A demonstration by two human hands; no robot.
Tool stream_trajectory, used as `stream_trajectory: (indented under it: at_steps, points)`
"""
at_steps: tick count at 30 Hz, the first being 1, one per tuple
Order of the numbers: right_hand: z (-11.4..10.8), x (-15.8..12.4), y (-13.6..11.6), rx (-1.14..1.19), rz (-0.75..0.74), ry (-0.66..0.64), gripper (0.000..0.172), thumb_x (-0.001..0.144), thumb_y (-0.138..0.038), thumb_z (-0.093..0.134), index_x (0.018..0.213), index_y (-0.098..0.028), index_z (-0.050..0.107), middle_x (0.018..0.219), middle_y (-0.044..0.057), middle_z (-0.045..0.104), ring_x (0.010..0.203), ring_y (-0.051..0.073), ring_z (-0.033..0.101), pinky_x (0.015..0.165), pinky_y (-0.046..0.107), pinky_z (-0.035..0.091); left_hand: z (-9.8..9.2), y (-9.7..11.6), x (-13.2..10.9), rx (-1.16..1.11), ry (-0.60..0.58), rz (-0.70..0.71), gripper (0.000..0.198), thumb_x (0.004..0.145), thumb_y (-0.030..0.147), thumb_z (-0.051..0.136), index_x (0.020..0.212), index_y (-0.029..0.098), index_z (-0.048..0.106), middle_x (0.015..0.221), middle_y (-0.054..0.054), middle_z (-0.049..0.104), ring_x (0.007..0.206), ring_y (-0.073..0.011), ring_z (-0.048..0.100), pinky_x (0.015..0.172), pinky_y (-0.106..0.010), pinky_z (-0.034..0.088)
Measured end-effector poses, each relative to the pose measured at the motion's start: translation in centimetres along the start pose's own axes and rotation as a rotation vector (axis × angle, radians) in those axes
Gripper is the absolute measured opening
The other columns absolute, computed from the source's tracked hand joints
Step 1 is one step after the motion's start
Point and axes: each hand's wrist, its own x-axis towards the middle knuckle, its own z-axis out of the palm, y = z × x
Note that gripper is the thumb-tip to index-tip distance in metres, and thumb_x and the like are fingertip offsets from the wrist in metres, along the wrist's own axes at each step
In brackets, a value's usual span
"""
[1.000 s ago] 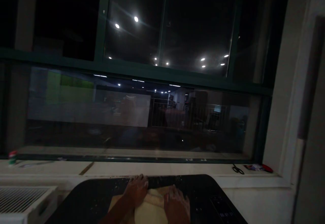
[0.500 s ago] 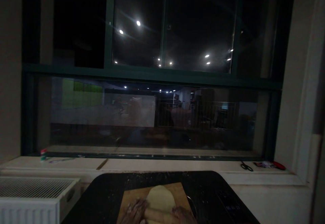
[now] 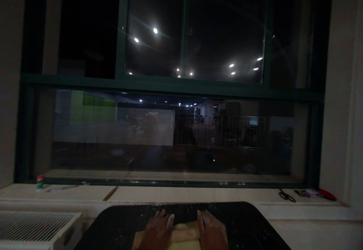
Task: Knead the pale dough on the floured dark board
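A pale wooden rolling pin (image 3: 185, 235) lies crosswise on a flattened sheet of dough (image 3: 184, 245), whose near part is cut off by the bottom of the picture. My left hand (image 3: 159, 228), dusted with flour, is on the pin's left end, fingers pointing forward. On the right end is my right hand (image 3: 212, 228), also floury, its thumb side turned inward. Both hands cover the pin's ends. Beneath the dough is a wooden board (image 3: 138, 238), mostly hidden by my hands and the dough.
The board rests on a black tabletop (image 3: 110, 223) with scattered flour. Behind it runs a white windowsill (image 3: 159, 195) below a dark window. On the sill are scissors (image 3: 287, 196), a red item (image 3: 327, 194) and a small red-and-green container (image 3: 40, 182). A radiator (image 3: 36, 227) stands left.
Both hands and the rolling pin have moved forward, away from me, over the dough toward the board's far edge. The view has tilted up slightly, so the table sits lower.
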Motion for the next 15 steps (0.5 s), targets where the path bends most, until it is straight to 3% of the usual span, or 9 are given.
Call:
stream_trajectory:
  at_steps: [4,7,9,11,15]
  points:
    - [0.9,3.7,-0.5,-0.115,-0.002,-0.144,0.042,0.098,-0.011,0.034,0.112,-0.019,0.074,0.108,0.012,0.076,0.100,0.026,0.073,0.087,0.038,0.057,1.2,-0.2,2.4,-0.006,-0.028,-0.139,0.054,0.089,0.002,0.043,0.135,0.024,0.060,0.142,-0.009,0.062,0.131,-0.0321,0.056,0.099,-0.049,0.056]
    - [2.0,4.2,-0.2,-0.123,-0.068,-0.166,0.042,0.092,-0.003,0.038,0.105,-0.017,0.076,0.112,0.013,0.076,0.105,0.026,0.071,0.093,0.039,0.055,1.5,0.3,2.3,0.005,-0.009,-0.186,0.046,0.089,0.011,0.049,0.130,0.025,0.063,0.144,-0.012,0.060,0.130,-0.0399,0.055,0.094,-0.064,0.053]
    - [2.5,3.4,0.7,-0.121,-0.126,-0.201,0.041,0.086,-0.003,0.046,0.113,-0.017,0.074,0.118,0.013,0.074,0.111,0.027,0.069,0.098,0.039,0.054,1.5,0.6,1.7,-0.004,0.008,-0.198,0.043,0.089,0.017,0.052,0.131,0.025,0.063,0.144,-0.013,0.060,0.130,-0.0415,0.054,0.097,-0.068,0.049]
    - [2.9,1.8,2.1,-0.102,-0.201,-0.188,0.044,0.084,-0.008,0.054,0.123,-0.017,0.070,0.130,0.013,0.069,0.124,0.030,0.062,0.107,0.042,0.050,1.6,0.8,0.8,-0.046,0.048,-0.186,0.042,0.093,0.020,0.048,0.133,0.027,0.062,0.143,-0.011,0.061,0.132,-0.0367,0.054,0.104,-0.063,0.045]
    - [3.3,-2.3,4.3,-0.017,-0.321,-0.042,0.041,0.090,-0.015,0.051,0.125,-0.024,0.070,0.129,0.006,0.069,0.125,0.024,0.062,0.104,0.035,0.054,3.4,1.7,-1.4,-0.138,0.122,-0.074,0.045,0.097,0.024,0.046,0.138,0.036,0.058,0.144,-0.003,0.058,0.132,-0.0294,0.055,0.109,-0.054,0.048]
